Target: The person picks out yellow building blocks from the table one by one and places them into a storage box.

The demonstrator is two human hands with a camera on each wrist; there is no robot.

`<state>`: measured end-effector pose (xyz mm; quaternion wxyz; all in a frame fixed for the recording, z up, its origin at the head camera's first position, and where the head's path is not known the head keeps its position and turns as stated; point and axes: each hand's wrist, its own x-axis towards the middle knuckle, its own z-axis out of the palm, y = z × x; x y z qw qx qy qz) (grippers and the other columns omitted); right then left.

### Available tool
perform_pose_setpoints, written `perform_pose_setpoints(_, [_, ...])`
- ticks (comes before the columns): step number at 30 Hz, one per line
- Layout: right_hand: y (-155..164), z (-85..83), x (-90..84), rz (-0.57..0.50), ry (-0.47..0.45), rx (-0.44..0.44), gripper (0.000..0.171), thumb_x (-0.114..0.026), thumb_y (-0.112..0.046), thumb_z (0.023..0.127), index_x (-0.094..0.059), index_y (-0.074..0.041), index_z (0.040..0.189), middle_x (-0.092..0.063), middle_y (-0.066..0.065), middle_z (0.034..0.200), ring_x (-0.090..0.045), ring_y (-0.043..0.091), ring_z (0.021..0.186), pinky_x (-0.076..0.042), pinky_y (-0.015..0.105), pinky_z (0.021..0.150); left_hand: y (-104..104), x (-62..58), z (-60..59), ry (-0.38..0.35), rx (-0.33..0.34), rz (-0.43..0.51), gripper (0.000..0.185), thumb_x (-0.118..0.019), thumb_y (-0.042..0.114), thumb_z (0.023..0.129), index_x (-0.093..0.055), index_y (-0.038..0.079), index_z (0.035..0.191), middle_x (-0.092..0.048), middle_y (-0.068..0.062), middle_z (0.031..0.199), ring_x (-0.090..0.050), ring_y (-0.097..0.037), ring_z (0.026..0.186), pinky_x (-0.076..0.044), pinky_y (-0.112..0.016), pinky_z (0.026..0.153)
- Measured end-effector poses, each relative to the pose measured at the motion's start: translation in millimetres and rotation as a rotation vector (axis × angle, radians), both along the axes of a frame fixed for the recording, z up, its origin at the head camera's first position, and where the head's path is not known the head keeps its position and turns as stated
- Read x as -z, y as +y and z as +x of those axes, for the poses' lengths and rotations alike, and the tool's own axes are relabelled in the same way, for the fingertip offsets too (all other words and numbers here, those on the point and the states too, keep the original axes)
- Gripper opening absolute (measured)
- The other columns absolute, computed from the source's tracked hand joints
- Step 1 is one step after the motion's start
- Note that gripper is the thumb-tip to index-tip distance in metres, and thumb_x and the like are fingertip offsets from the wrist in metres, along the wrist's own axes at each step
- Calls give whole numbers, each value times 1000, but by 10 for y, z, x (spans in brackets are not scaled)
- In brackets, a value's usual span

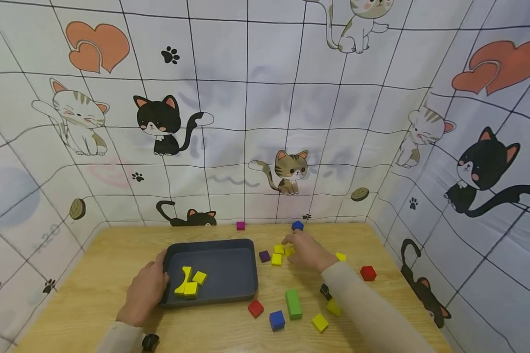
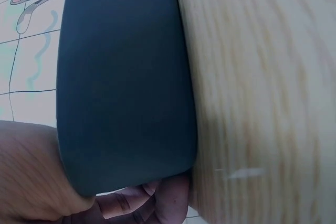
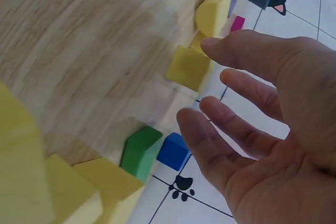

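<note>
My left hand (image 1: 144, 289) grips the left edge of a dark grey tray (image 1: 229, 267); in the left wrist view, fingers (image 2: 170, 200) curl at the tray's end wall (image 2: 126, 93). Inside the tray lie a yellow arch-shaped block (image 1: 186, 277) and yellow blocks (image 1: 191, 290). Right of the tray, my right hand (image 1: 307, 251) reaches over the table beside a few small yellow blocks (image 1: 276, 259). Seen from the right wrist, its fingers and thumb are spread with nothing between them, close to a yellow block (image 3: 190, 68). A purple cube (image 1: 264, 256) sits between tray and hand.
Nearer me lie a red block (image 1: 255, 308), a blue cube (image 1: 277, 320), a long green block (image 1: 293, 304) and yellow blocks (image 1: 320, 323). Another red block (image 1: 368, 273) lies far right. Along the back edge are a magenta cube (image 1: 240, 225) and a blue block (image 1: 297, 225).
</note>
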<state>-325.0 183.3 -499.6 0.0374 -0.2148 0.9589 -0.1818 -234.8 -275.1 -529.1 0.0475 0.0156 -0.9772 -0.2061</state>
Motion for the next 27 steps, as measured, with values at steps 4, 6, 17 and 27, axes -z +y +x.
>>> perform_pose_setpoints(4, [29,-21,30,-21,-21,-8,42,-88,2,96,-81,-2,137,-81,17,138,-74,35,128,-63,54,113,-10,5,8,17,9,-4,71,-67,4,107,-41,-9,171,-73,-41,127,-70,-35,78,-62,-57,69])
perform_pose_setpoints(6, [45,-32,50,-35,-25,-7,41,-87,4,95,-82,-1,136,-82,17,136,-75,34,126,-64,54,112,-9,8,0,34,10,-10,70,-67,4,107,-42,-9,171,-73,-41,126,-71,-38,80,-62,-60,71])
perform_pose_setpoints(17, [104,-45,188,-42,-4,-7,33,-84,7,95,-86,-2,127,-85,14,129,-79,31,121,-66,52,108,29,76,11,62,39,-12,67,-67,2,107,-45,-12,168,-74,-31,105,-58,-26,68,-52,-46,60])
perform_pose_setpoints(27, [54,-91,140,-30,8,-25,32,-86,5,95,-86,-4,126,-86,12,129,-79,31,121,-66,52,108,-15,43,28,42,24,-11,69,-69,3,107,-43,-11,170,-75,-36,115,-63,-28,71,-57,-50,63])
